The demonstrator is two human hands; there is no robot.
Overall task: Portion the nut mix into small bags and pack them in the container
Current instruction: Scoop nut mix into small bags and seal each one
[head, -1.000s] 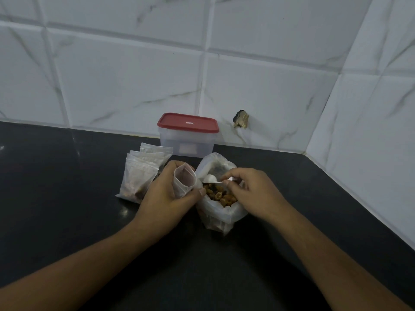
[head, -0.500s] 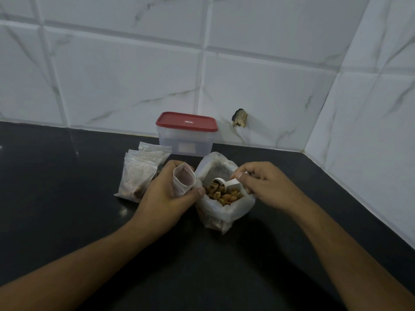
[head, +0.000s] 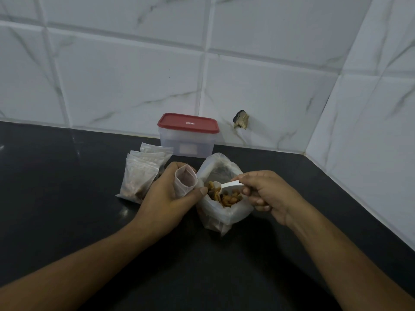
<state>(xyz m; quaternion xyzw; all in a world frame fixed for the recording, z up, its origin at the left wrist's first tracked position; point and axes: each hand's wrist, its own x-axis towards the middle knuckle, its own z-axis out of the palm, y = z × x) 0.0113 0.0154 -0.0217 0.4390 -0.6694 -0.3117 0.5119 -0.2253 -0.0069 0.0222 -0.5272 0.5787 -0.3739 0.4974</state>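
Observation:
A large clear bag of nut mix stands open on the black counter, its top rolled down. My right hand pinches the handle of a small white spoon, whose bowl lies over the nuts in the bag. Just left of it, my left hand grips a small clear zip bag upright with its mouth held open. Several filled small bags lie stacked behind my left hand. The clear container with a red lid stands shut against the wall.
The black counter ends at white marble-pattern tiled walls at the back and on the right, meeting in a corner. A chipped hole in a tile shows right of the container.
My right hand drew back to the right and turned the spoon, so its bowl now points left over the nuts. My left hand and the small bag stayed put.

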